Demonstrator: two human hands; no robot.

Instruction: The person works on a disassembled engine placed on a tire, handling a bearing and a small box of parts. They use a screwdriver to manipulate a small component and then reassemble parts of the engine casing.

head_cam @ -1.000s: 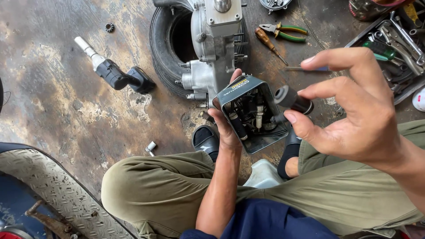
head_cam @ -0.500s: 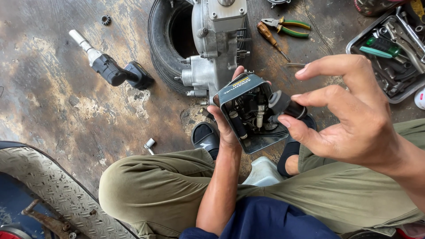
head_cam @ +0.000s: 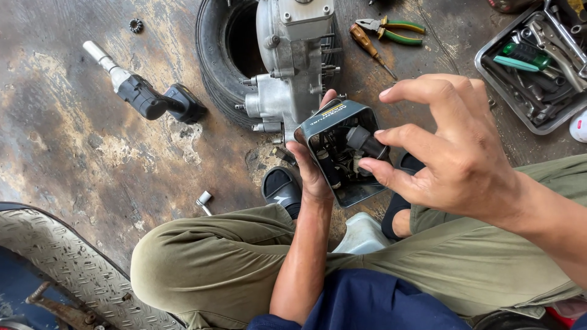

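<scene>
1. The floor (head_cam: pixel 92 159) was bare concrete, dark and stained, with pale worn patches and oily marks.
2. A small black tyre (head_cam: pixel 214 61) lay on it, with a silver engine casing (head_cam: pixel 290 61) resting across it.
3. To the left lay a black power tool (head_cam: pixel 150 98) with a pale metal shaft.
4. A tiny toothed ring (head_cam: pixel 136 25) sat near the top left, and a small metal socket piece (head_cam: pixel 203 199) lay lower down.
5. Green-handled pliers (head_cam: pixel 394 29) and a brown-handled screwdriver (head_cam: pixel 367 44) lay beside the casing.
6. A metal tray (head_cam: pixel 489 79) of tools stood at the top right.
7. A ribbed metal plate (head_cam: pixel 55 256) filled the lower left corner.
8. The light was even daylight, with soft shadows.
</scene>
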